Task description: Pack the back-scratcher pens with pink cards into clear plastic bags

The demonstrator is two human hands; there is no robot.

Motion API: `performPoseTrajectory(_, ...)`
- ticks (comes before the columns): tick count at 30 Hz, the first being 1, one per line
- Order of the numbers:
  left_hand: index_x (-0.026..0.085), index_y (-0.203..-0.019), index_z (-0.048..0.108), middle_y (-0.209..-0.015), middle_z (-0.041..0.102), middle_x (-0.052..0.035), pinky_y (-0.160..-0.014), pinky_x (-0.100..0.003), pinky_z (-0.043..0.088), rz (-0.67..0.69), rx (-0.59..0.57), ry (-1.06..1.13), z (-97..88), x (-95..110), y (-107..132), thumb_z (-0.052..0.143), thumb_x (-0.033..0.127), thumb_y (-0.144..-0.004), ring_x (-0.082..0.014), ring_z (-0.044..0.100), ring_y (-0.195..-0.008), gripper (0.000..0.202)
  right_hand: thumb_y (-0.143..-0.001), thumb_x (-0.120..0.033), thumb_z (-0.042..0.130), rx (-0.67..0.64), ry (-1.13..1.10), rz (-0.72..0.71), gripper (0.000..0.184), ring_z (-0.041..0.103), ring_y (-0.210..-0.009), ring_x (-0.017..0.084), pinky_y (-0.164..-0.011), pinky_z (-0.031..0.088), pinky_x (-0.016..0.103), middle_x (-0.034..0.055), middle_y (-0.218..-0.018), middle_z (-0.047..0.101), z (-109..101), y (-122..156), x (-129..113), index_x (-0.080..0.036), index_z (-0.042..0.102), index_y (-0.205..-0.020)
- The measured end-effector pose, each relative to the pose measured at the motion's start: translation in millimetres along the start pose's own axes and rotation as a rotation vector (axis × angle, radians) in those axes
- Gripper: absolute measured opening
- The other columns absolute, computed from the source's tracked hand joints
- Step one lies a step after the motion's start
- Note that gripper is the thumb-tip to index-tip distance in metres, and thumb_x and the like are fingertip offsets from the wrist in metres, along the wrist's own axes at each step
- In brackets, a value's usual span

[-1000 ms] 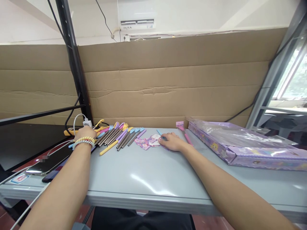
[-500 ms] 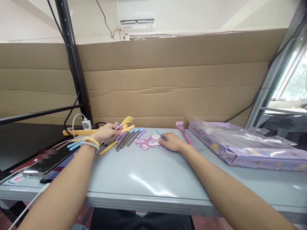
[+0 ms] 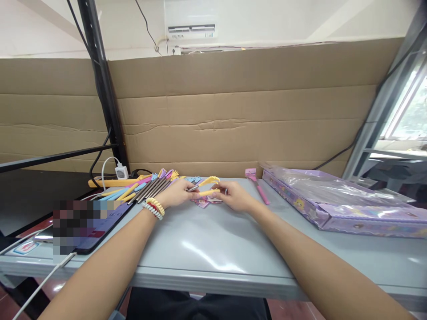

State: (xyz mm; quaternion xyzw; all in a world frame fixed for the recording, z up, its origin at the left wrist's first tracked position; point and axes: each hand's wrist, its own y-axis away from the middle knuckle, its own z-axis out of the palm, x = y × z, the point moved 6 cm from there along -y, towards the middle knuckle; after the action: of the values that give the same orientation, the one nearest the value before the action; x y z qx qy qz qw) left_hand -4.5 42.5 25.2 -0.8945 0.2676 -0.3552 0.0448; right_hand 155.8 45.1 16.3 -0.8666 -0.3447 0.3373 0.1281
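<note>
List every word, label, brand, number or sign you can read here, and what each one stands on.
":53": end of the clock on the phone screen; the leading digits are unclear.
Too small or blurred to read: print on the pink cards under the hands, the pink header tag, the table sticker and the air conditioner.
No other text is legible.

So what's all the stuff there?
table: one, grey, front
cardboard: one stretch, brown, behind table
air conditioner: one, white, top middle
post: one, black, left
charger: one, white, back left
phones: two, dark, left
sticks: many, silver and coloured, left
box: one, purple, right
lone stick: one, pink, beside box
cards: several, pink, mid-table
stick parts: two, yellow, over cards
bracelets: several, multicoloured, left wrist
left fingers: one set, gripping stick parts
right fingers: one set, beside them
</note>
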Motion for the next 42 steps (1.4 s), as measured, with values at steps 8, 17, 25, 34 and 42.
performPoseTrajectory(8, 0.016, -0.06, 0.056, -0.051, 0.045, 0.0043, -0.046, -0.022, 0.025, 0.067, 0.055, 0.143, 4.7, 13.8, -0.1, 0.057, 0.043, -0.072, -0.0083, 0.037, -0.048, 0.03, -0.071, -0.039, 0.063, 0.073, -0.46, 0.038, 0.026, 0.045, -0.053, 0.009, -0.05, 0.035, 0.023, -0.0013, -0.062, 0.055, -4.0, -0.3, 2.8, -0.015, 0.064, -0.08)
performPoseTrajectory(17, 0.016, -0.066, 0.058, -0.06, 0.052, 0.001, -0.055, -0.024, 0.037, 0.0, 0.319, 0.281, -10.5, 4.0, -2.4, 0.055, 0.043, -0.073, -0.0121, 0.047, -0.057, 0.028, -0.072, -0.055, 0.057, 0.285, -0.709, 0.177, 0.04, 0.049, -0.05, 0.01, -0.045, 0.041, 0.023, -0.0002, -0.06, 0.053, -18.4, -1.9, 14.3, -0.017, 0.05, -0.064)
performPoseTrajectory(25, 0.016, -0.074, 0.059, -0.056, 0.049, 0.004, -0.05, -0.023, 0.034, 0.05, 0.413, 0.354, -20.3, 0.4, -1.0, 0.056, 0.046, -0.074, -0.0092, 0.043, -0.05, 0.03, -0.077, -0.052, 0.051, 0.268, -0.732, 0.179, 0.04, 0.042, -0.041, 0.009, -0.04, 0.037, 0.022, -0.0077, -0.049, 0.041, -10.4, -5.6, 23.0, -0.02, 0.051, -0.101)
performPoseTrajectory(34, 0.017, -0.068, 0.048, -0.054, 0.049, 0.0043, -0.043, -0.02, 0.034, 0.081, 0.448, 0.712, -20.0, -10.3, -6.4, 0.062, 0.042, -0.071, -0.0067, 0.044, -0.044, 0.029, -0.084, -0.043, 0.04, 0.105, -0.14, 0.035, 0.029, 0.037, -0.055, 0.01, -0.051, 0.03, 0.023, -0.004, -0.058, 0.041, -6.0, 0.6, -0.9, -0.019, 0.049, -0.07)
performPoseTrajectory(42, 0.016, -0.07, 0.048, -0.054, 0.05, 0.0048, -0.045, -0.02, 0.038, 0.041, 0.511, 0.778, -23.3, -10.3, -4.3, 0.063, 0.04, -0.072, -0.0062, 0.047, -0.045, 0.028, -0.085, -0.042, 0.037, 0.043, -0.062, 0.016, 0.032, 0.033, -0.056, 0.01, -0.052, 0.027, 0.023, -0.004, -0.059, 0.037, -4.6, 2.3, -2.4, -0.019, 0.043, -0.064)
